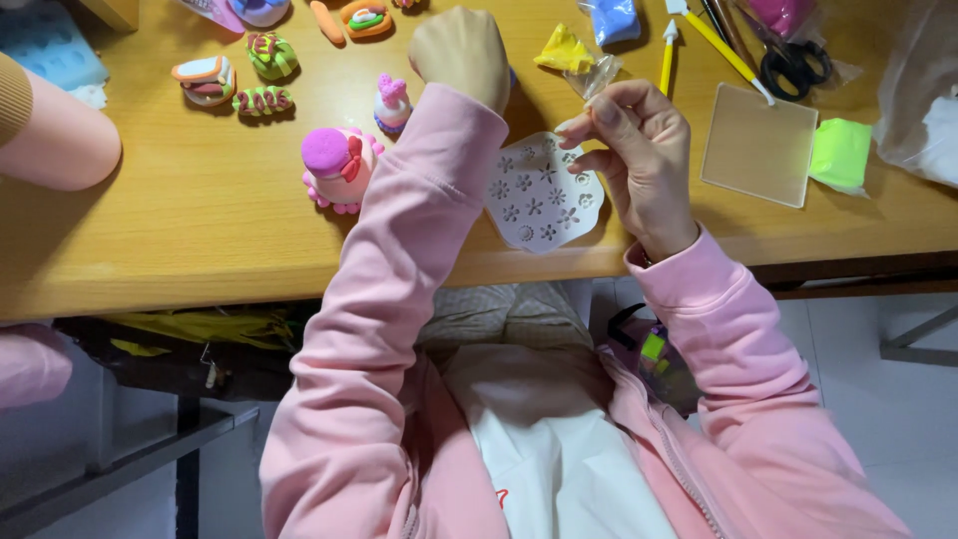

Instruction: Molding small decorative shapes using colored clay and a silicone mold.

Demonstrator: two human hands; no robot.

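My right hand (pixel 639 160) pinches the upper edge of a white flower-pattern mould (pixel 542 195) that lies on the wooden table (pixel 200 220) near its front edge. My left hand (pixel 461 50) is a closed fist farther back on the table; what is under or inside it is hidden. Just left of my left forearm stand a pink clay cake with a purple top and red bow (pixel 338 165) and a small pink-and-white clay figure (pixel 391 104).
Clay models (pixel 236 75) sit at the back left. A clear square plate (pixel 758 145), green clay (pixel 840 152), yellow tools (pixel 717 40), black scissors (pixel 795 62), yellow clay (pixel 564 50) and blue clay (pixel 614 20) lie right. Another person's arm (pixel 55 135) rests at left.
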